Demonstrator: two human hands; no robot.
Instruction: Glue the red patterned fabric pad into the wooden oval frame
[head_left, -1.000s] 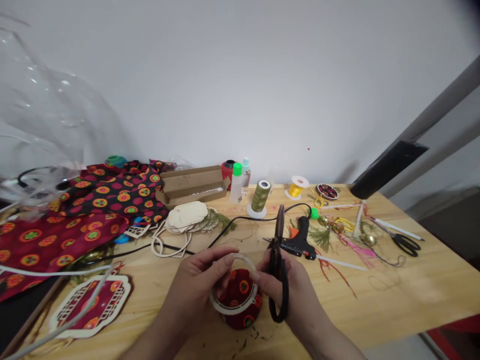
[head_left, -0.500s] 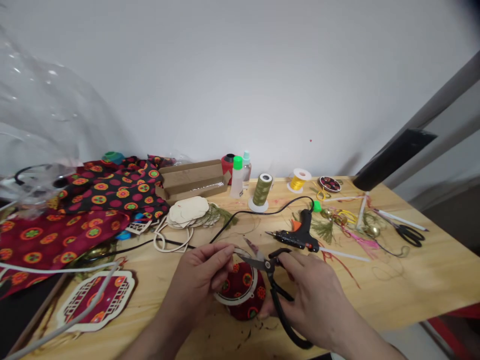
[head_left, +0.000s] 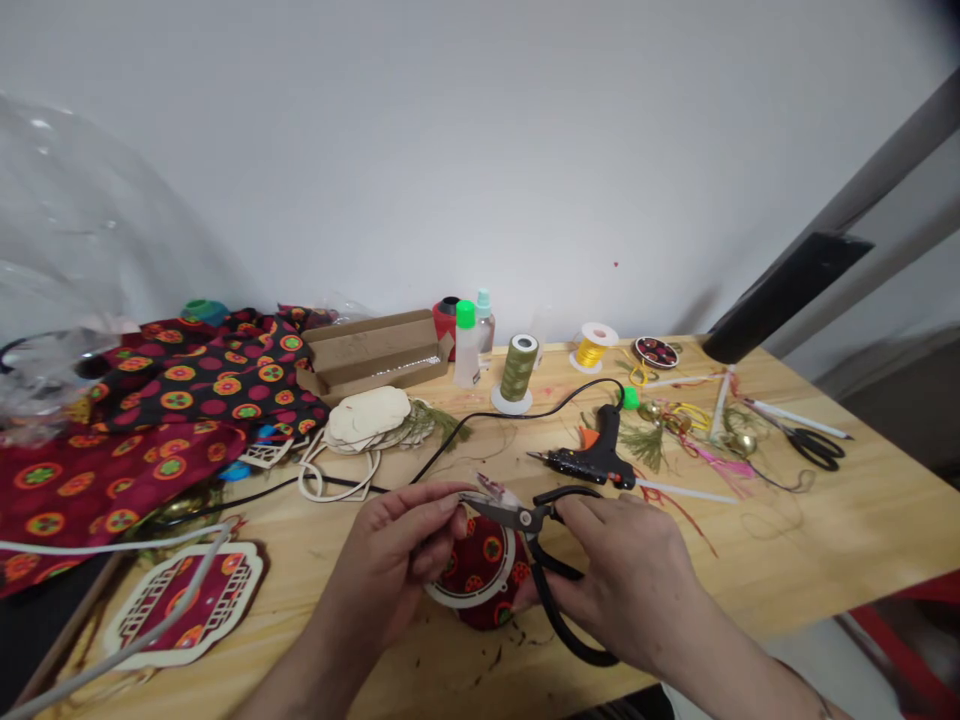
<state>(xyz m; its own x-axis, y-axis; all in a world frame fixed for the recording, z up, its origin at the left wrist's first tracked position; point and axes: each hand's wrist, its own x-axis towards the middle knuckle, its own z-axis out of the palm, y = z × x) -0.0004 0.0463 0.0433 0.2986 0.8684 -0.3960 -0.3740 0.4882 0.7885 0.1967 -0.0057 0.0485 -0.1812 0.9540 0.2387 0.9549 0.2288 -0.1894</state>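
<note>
A round maroon flower-patterned fabric piece (head_left: 486, 572) shows through a flat white ring (head_left: 471, 602) between the hands. The left hand (head_left: 401, 545) pinches the ring's far edge; the right hand's grip (head_left: 581, 550) clamps black-handled metal scissors (head_left: 526, 519), parted blades pointing left toward the left grip.

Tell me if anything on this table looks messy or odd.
Small dark scraps lie scattered on the wooden table beside the round fabric piece, looking like stray debris. Further right, a pink tassel and gold bell lie jumbled together, looking untidy.
</note>
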